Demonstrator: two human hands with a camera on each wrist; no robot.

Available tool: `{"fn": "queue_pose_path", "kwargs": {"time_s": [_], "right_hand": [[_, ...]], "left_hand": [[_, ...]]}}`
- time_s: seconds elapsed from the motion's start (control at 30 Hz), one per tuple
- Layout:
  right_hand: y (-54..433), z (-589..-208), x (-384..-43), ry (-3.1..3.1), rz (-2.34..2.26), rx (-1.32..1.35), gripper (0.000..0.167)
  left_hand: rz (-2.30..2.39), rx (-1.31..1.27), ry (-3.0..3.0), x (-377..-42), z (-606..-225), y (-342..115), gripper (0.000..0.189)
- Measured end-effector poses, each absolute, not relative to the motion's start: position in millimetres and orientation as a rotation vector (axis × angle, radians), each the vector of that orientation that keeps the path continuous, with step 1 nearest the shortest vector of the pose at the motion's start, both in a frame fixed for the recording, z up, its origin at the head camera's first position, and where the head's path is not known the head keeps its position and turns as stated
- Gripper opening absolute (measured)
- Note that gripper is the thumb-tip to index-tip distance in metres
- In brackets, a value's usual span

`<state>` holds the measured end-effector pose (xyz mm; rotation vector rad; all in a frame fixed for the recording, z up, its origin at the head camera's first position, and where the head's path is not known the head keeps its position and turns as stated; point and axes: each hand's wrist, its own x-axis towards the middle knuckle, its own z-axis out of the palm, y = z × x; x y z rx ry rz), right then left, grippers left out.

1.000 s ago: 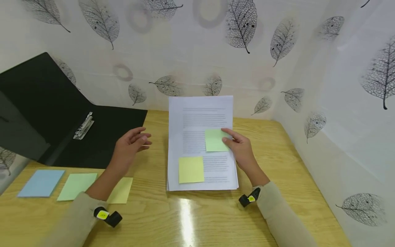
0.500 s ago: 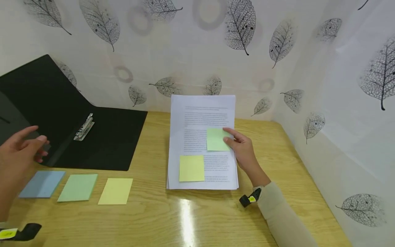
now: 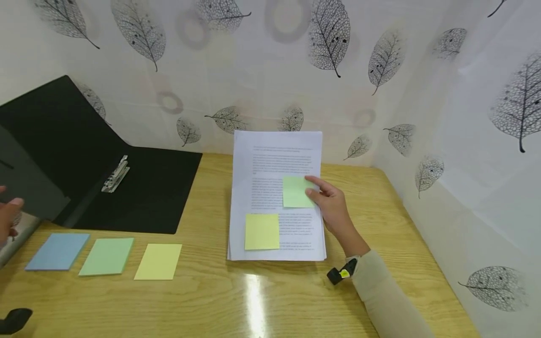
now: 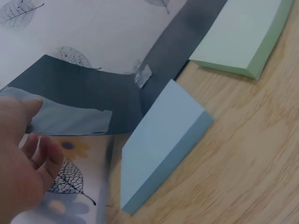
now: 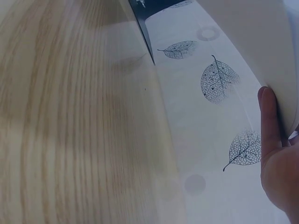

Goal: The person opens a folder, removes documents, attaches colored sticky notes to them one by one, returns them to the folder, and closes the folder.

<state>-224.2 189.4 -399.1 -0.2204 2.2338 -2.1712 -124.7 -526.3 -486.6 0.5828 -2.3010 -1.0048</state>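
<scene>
At the right edge of a stack of printed papers (image 3: pixel 274 162), my right hand (image 3: pixel 336 209) grips the sheets, with thumb and index finger on the front. A green sticky note (image 3: pixel 294 191) is on the page beside that thumb, and a yellow sticky note (image 3: pixel 262 232) lower left. In the right wrist view the fingers of the hand (image 5: pixel 280 163) lie against the back of the paper. My left hand (image 3: pixel 6 218) is at the far left, partly out of view, near the raised cover of a black clip folder (image 3: pixel 165 188). Its fingers (image 4: pixel 49 156) are loosely curled, seemingly holding nothing.
Along the left front lie a blue sticky note pad (image 3: pixel 57 252), a green sticky note pad (image 3: pixel 106 257) and a yellow sticky note pad (image 3: pixel 158 262). The open folder has a metal clip (image 3: pixel 116 174). A leaf-patterned covering (image 3: pixel 253 56) stands behind the wooden table (image 3: pixel 203 300).
My left hand has moved left, from beside the papers, past the folder to the edge of view. The right hand and the papers stay nearly in place.
</scene>
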Motion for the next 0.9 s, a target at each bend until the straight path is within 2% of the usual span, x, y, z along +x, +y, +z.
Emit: {"fn": "queue_pose_path", "kwargs": {"time_s": [0.1, 0.27, 0.53, 0.9], "right_hand": [[188, -400, -224, 2.234, -2.17, -0.227, 0.043], [187, -402, -224, 2.22, -2.172, -0.233, 0.043], [189, -402, -224, 2.217, -2.176, -0.224, 0.044], [197, -400, -228, 2.191, -2.192, -0.105, 0.043]], "left_hand": [[-0.887, 0.694, -2.291, -120, -484, -513, 0.05], [-0.962, 0.813, -2.323, -119, -481, -496, 0.053], [-1.325, 0.436, -2.239, -127, -485, -496, 0.055], [-1.173, 0.472, -2.563, -105, -449, -426, 0.055]]}}
